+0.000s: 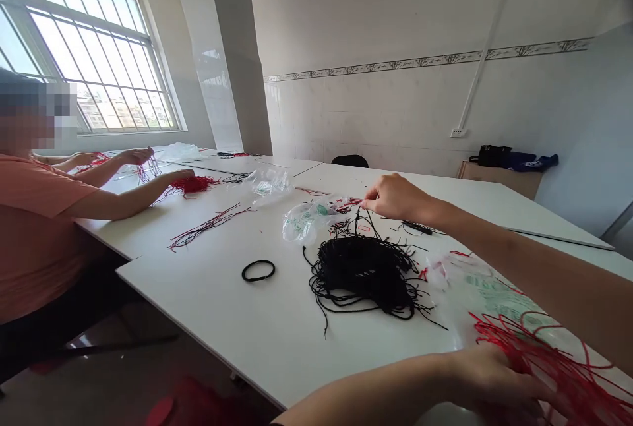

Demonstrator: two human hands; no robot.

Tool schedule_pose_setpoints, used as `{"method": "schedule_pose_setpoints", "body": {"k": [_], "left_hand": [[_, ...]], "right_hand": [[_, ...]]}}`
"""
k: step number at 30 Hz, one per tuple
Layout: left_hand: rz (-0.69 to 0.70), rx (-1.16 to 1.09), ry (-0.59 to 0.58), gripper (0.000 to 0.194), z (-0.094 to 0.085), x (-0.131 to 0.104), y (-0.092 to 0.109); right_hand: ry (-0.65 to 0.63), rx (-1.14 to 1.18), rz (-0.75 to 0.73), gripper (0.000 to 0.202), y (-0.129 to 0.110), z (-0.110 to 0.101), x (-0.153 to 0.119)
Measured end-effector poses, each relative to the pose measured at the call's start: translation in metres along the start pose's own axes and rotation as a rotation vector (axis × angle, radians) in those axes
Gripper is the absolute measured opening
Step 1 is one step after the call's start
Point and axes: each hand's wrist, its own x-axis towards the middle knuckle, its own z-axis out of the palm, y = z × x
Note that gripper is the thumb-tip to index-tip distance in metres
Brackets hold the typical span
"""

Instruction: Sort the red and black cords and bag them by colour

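My right hand point(395, 196) reaches over the table from the right, its thumb and fingertips pinched on a black cord point(358, 220) that hangs down toward the heap. Below it lies a tangled heap of black cords point(363, 274) with loose ends and small knots. At the lower right, my left hand point(499, 376) is in a bundle of red cords point(573, 373), its fingers curled among the strands and partly hidden. The red bundle rests on a clear plastic bag with green print point(499, 291).
A black cord loop point(258, 271) lies left of the heap. Crumpled plastic bags point(306, 220) and loose red and black cords point(205, 227) are spread over the white table point(212, 301). At the left, a co-worker's hand point(180, 177) is at red cords point(192, 185). A black chair point(350, 161) stands behind.
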Motion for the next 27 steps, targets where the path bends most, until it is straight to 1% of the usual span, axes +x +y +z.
{"method": "schedule_pose_setpoints", "body": {"k": [1, 4, 6, 8, 10, 11, 14, 15, 17, 18, 21, 24, 25, 27], "left_hand": [[-0.002, 0.001, 0.001, 0.023, 0.000, 0.003, -0.002], [0.017, 0.022, -0.035, 0.020, -0.001, 0.011, -0.009], [0.035, 0.019, -0.061, 0.017, 0.000, 0.013, -0.010], [0.033, -0.014, -0.052, 0.015, 0.001, 0.011, -0.007], [0.016, -0.042, -0.027, 0.015, 0.003, 0.006, -0.001], [0.006, -0.051, -0.020, 0.015, 0.004, 0.003, 0.002], [0.005, -0.054, 0.006, 0.016, 0.004, -0.004, 0.008], [0.009, -0.048, 0.016, 0.016, 0.004, -0.006, 0.009], [0.021, -0.037, 0.027, 0.018, 0.004, -0.010, 0.010], [0.026, -0.035, 0.021, 0.020, 0.004, -0.011, 0.011], [0.015, -0.028, 0.008, 0.021, 0.004, -0.017, 0.016], [-0.021, -0.016, 0.021, 0.020, 0.005, -0.024, 0.023], [-0.033, -0.016, 0.027, 0.020, 0.005, -0.025, 0.025], [-0.044, -0.023, 0.035, 0.018, 0.006, -0.027, 0.027]], "right_hand": [[0.005, 0.004, -0.004, 0.025, -0.002, -0.003, 0.000], [0.076, 0.002, 0.011, 0.022, -0.003, -0.009, -0.002], [0.092, -0.027, 0.015, 0.020, -0.002, -0.014, -0.005], [0.115, -0.041, 0.014, 0.018, 0.001, -0.020, -0.008], [0.180, -0.038, 0.027, 0.017, 0.003, -0.028, -0.010], [0.186, -0.040, 0.036, 0.017, 0.004, -0.032, -0.009], [0.142, -0.023, 0.079, 0.015, 0.004, -0.046, -0.003], [0.183, 0.002, 0.097, 0.016, 0.004, -0.050, 0.001], [0.325, 0.057, 0.115, 0.017, 0.003, -0.058, 0.009], [0.353, 0.074, 0.118, 0.017, 0.003, -0.061, 0.013], [0.261, 0.101, 0.124, 0.015, 0.000, -0.068, 0.028], [0.299, 0.226, 0.150, 0.020, -0.005, -0.073, 0.044], [0.267, 0.275, 0.165, 0.021, -0.008, -0.075, 0.048], [0.157, 0.349, 0.187, 0.021, -0.014, -0.076, 0.053]]}}
